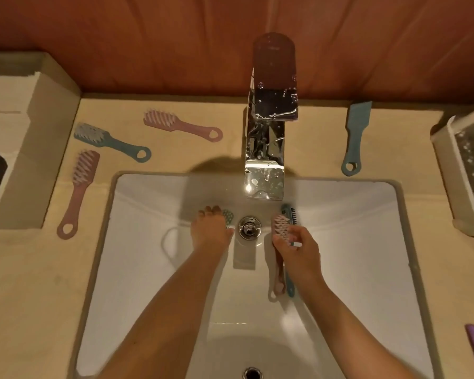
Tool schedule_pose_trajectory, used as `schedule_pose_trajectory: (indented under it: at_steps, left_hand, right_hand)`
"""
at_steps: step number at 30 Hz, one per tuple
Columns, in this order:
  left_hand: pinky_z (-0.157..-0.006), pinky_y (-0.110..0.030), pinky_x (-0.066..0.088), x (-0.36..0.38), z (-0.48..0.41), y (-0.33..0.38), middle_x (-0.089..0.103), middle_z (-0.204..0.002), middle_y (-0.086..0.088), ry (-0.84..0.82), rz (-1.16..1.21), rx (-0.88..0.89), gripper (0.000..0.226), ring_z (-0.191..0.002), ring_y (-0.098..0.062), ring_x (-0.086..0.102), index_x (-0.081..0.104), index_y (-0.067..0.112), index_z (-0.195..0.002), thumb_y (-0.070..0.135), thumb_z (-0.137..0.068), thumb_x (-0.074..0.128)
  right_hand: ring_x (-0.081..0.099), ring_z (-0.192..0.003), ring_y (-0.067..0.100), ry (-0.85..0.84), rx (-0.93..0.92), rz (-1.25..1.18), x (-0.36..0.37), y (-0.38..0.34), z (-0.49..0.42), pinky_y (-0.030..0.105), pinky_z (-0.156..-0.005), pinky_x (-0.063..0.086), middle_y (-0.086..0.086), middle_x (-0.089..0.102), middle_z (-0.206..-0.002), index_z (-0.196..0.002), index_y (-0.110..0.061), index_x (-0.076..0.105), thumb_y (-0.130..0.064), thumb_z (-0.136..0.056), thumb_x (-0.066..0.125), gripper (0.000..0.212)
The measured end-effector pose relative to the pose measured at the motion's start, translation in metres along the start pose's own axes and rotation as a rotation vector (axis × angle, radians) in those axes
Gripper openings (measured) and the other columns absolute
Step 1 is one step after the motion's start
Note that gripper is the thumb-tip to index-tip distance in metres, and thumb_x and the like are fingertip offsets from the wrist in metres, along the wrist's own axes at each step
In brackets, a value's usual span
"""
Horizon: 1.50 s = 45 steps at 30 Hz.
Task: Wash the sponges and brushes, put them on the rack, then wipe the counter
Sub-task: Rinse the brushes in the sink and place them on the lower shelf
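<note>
Over the near sink [153,310], right hand [298,250] grips two brushes [282,228]; left hand [211,231] clutches a third brush [228,216]. Rinse bristles under the tap [268,149].

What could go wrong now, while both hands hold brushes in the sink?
1. The right hand holds a pink brush and a teal brush together; one may slip out into the sink.
2. The left hand covers most of its brush, so the bristles may go unrinsed.
</note>
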<state>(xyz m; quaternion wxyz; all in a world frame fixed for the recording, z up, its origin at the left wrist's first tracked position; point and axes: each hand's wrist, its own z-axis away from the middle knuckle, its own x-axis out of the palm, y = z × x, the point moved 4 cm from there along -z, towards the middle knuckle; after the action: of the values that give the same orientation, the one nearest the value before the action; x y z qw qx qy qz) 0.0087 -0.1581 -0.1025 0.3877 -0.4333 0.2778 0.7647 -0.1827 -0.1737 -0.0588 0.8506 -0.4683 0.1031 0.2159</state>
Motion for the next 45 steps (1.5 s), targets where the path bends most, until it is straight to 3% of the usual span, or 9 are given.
schedule_pose_trajectory:
  at_steps: [4, 9, 17, 20, 24, 27, 35, 41, 45]
  left_hand:
    - [-0.093, -0.036, 0.037, 0.01, 0.015, -0.001, 0.05, -0.126, -0.008, 0.056, -0.074, -0.07, 0.048, -0.119, -0.026, 0.044, 0.043, 0.013, -0.126, 0.04, -0.088, 0.054]
    - [-0.088, -0.033, 0.036, 0.016, 0.047, -0.006, 0.05, -0.117, -0.004, 0.089, -0.005, -0.088, 0.036, -0.111, -0.024, 0.046, 0.048, 0.015, -0.118, 0.037, -0.089, 0.051]
    - [-0.064, -0.031, 0.043, -0.003, 0.084, -0.012, 0.063, -0.091, -0.001, 0.195, 0.728, -0.068, 0.024, -0.076, -0.023, 0.057, 0.052, 0.007, -0.103, 0.018, -0.085, 0.064]
    - [-0.069, -0.034, 0.051, -0.021, 0.103, -0.005, 0.065, -0.088, -0.001, 0.237, 0.883, -0.056, 0.022, -0.077, -0.023, 0.063, 0.051, 0.012, -0.098, 0.017, -0.083, 0.067]
    - [-0.058, -0.013, 0.049, -0.051, 0.14, 0.015, 0.063, -0.077, 0.007, 0.292, 1.157, 0.002, 0.024, -0.068, -0.01, 0.061, 0.049, 0.022, -0.088, 0.005, -0.083, 0.066]
    - [-0.064, -0.021, 0.052, -0.067, 0.165, 0.029, 0.066, -0.081, 0.006, 0.246, 1.344, 0.023, 0.025, -0.072, -0.009, 0.062, 0.051, 0.03, -0.094, 0.012, -0.084, 0.066]
    - [-0.071, -0.01, 0.052, -0.105, 0.201, 0.094, 0.063, -0.105, 0.005, 0.141, 1.296, 0.246, 0.029, -0.092, -0.006, 0.062, 0.053, 0.024, -0.116, 0.017, -0.088, 0.06]
    - [-0.085, -0.024, 0.054, -0.126, 0.213, 0.154, 0.065, -0.101, 0.01, 0.12, 1.175, 0.451, 0.028, -0.09, 0.0, 0.063, 0.056, 0.027, -0.111, 0.015, -0.086, 0.063]
    - [-0.087, -0.028, 0.052, -0.136, 0.214, 0.186, 0.066, -0.095, 0.022, 0.132, 1.083, 0.533, 0.027, -0.088, 0.005, 0.061, 0.058, 0.034, -0.105, 0.017, -0.086, 0.063]
  right_hand:
    - [0.053, -0.082, 0.002, -0.004, 0.02, -0.063, -0.011, 0.001, 0.003, 0.016, -0.068, 0.042, -0.006, 0.055, -0.101, -0.11, -0.024, 0.054, -0.025, -0.085, 0.065, 0.028]
    - [0.059, -0.081, 0.011, -0.013, 0.108, -0.225, -0.022, 0.002, 0.017, 0.031, -0.077, 0.052, -0.001, 0.059, -0.097, -0.109, -0.02, 0.056, -0.021, -0.085, 0.065, 0.026]
    - [0.056, -0.071, 0.019, -0.078, 0.256, -0.52, -0.04, 0.006, 0.036, 0.029, -0.065, 0.045, 0.008, 0.059, -0.078, -0.095, -0.008, 0.061, -0.014, -0.09, 0.057, 0.009]
    - [0.057, -0.071, 0.019, -0.096, 0.316, -0.654, -0.053, 0.005, 0.05, 0.03, -0.066, 0.047, 0.008, 0.058, -0.078, -0.088, -0.009, 0.06, -0.01, -0.092, 0.054, 0.007]
    - [0.062, -0.081, 0.02, -0.113, 0.33, -0.823, -0.078, 0.009, 0.07, 0.034, -0.077, 0.054, 0.008, 0.061, -0.082, -0.095, -0.009, 0.058, -0.012, -0.093, 0.053, 0.006]
    - [0.063, -0.082, 0.02, -0.121, 0.311, -0.963, -0.097, 0.01, 0.082, 0.03, -0.064, 0.059, 0.006, 0.064, -0.075, -0.092, -0.009, 0.056, -0.011, -0.09, 0.056, 0.003]
    - [0.063, -0.098, 0.018, 0.015, 0.055, -0.877, -0.148, -0.026, 0.116, 0.033, -0.09, 0.051, 0.007, 0.066, -0.099, -0.108, -0.013, 0.059, -0.017, -0.092, 0.054, 0.017]
    - [0.064, -0.104, 0.025, 0.149, -0.116, -0.69, -0.2, -0.038, 0.117, 0.045, -0.097, 0.05, 0.006, 0.069, -0.107, -0.109, -0.018, 0.061, -0.015, -0.086, 0.063, 0.024]
    - [0.067, -0.091, 0.012, 0.205, -0.264, -0.622, -0.241, -0.04, 0.109, 0.021, -0.078, 0.054, 0.006, 0.069, -0.099, -0.113, -0.011, 0.06, -0.007, -0.086, 0.062, 0.028]
